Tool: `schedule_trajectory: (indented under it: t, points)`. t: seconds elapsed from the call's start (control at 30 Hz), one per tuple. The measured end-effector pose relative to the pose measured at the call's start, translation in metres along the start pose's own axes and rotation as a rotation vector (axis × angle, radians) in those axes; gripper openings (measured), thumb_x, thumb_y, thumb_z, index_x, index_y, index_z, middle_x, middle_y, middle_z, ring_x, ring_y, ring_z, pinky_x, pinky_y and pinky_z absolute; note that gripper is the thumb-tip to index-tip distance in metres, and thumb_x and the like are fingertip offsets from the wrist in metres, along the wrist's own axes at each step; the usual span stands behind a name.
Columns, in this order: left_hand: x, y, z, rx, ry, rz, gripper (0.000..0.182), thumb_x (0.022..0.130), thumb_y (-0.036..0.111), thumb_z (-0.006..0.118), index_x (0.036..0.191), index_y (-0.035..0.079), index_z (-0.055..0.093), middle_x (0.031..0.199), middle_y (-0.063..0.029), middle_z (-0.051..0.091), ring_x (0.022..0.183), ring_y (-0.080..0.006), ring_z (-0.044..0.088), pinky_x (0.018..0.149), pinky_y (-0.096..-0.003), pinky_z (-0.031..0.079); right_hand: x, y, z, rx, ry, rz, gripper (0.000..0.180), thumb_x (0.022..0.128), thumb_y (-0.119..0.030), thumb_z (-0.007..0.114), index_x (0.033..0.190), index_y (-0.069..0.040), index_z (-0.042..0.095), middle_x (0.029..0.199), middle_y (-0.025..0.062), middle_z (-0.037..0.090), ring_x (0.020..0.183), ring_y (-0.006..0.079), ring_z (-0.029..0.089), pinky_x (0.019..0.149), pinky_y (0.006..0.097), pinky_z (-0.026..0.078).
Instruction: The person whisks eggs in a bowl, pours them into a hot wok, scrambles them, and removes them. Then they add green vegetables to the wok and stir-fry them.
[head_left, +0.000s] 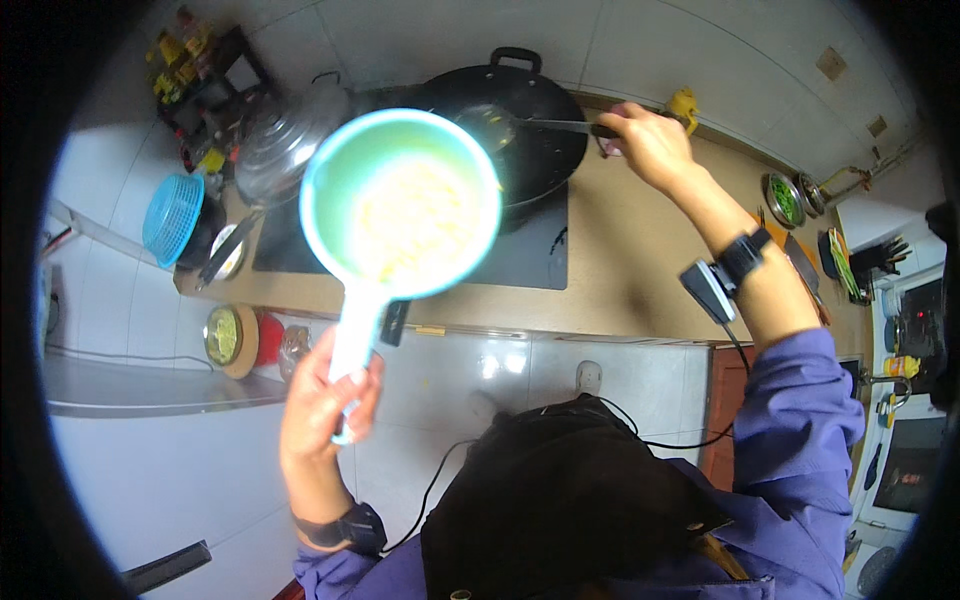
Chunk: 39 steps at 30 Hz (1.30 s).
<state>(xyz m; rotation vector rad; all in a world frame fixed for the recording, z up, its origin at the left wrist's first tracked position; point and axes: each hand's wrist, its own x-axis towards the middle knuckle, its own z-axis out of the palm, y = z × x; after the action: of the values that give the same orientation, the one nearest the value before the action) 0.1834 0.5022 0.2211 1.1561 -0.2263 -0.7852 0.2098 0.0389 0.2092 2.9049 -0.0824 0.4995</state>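
Observation:
My left hand (330, 397) grips the handle of a pale turquoise plastic water dipper (324, 187), raised in front of the counter and close to the camera. In the dipper lie pale yellowish contents (420, 217), too overexposed to identify. Behind it a large black wok (551, 161) sits on the black glass cooktop (525, 262), partly hidden by the dipper. My right hand (649, 146) holds the dark handle of a metal-shafted cooking utensil (555, 124). Its blurred head reaches into the wok; whether it is a ladle or a spatula I cannot tell.
Left of the wok are a shiny domed lid (277, 150) and a blue plastic basket (174, 219). To the right stand a metal bowl of chopped greens (784, 199) and a cleaver (802, 262). A bowl of pale shredded food (223, 337) is on the lower left surface.

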Motion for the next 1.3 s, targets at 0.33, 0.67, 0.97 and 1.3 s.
schedule_trajectory:
  t: [0.33, 0.67, 0.97, 1.3]
  points:
    - [0.104, -0.202, 0.142, -0.110, -0.181, -0.518, 0.034, 0.088, 0.004, 0.056, 0.120, 0.004, 0.047, 0.087, -0.0075, 0.058, 0.051, -0.0082, 0.045, 0.040, -0.0208, 0.035, -0.015, 0.025, 0.065, 0.270, 0.003, -0.276, 0.028, 0.079, -0.011, 0.057, 0.106, -0.013, 0.064, 0.102, 0.0104, 0.055, 0.098, 0.0280, 0.058, 0.075, 0.0403, 0.053]
    - [0.203, -0.320, 0.216, -0.049, -0.135, -0.346, 0.049, 0.093, 0.017, 0.056, 0.137, 0.008, 0.038, 0.105, -0.0068, 0.060, 0.073, -0.0110, 0.057, 0.061, -0.0248, 0.049, -0.029, 0.319, 0.189, 0.987, 0.120, 0.825, 0.054, 0.089, -0.048, 0.059, 0.119, -0.003, 0.061, 0.100, 0.0049, 0.067, 0.092, 0.0144, 0.061, 0.072, 0.0257, 0.045]
    - [0.140, -0.314, 0.165, 0.176, 0.341, -0.171, 0.049, 0.094, 0.025, 0.056, 0.137, 0.007, 0.042, 0.121, -0.0090, 0.058, 0.101, -0.0165, 0.059, 0.085, -0.0301, 0.049, 0.008, 0.357, 0.273, 1.284, -0.221, 0.986, 0.084, 0.076, -0.077, 0.052, 0.118, -0.004, 0.057, 0.114, 0.0114, 0.061, 0.099, 0.0212, 0.053, 0.087, 0.0387, 0.039]
    - [0.052, -0.287, 0.150, -0.071, 0.905, -0.309, 0.034, 0.093, 0.016, 0.056, 0.124, 0.003, 0.051, 0.107, -0.0123, 0.061, 0.087, -0.0195, 0.063, 0.072, -0.0290, 0.054, 0.020, 0.299, 0.234, 1.813, 0.393, 1.000, 0.040, 0.089, -0.047, 0.050, 0.096, -0.008, 0.055, 0.066, -0.0012, 0.046, 0.053, 0.0094, 0.041, 0.053, 0.0284, 0.040]
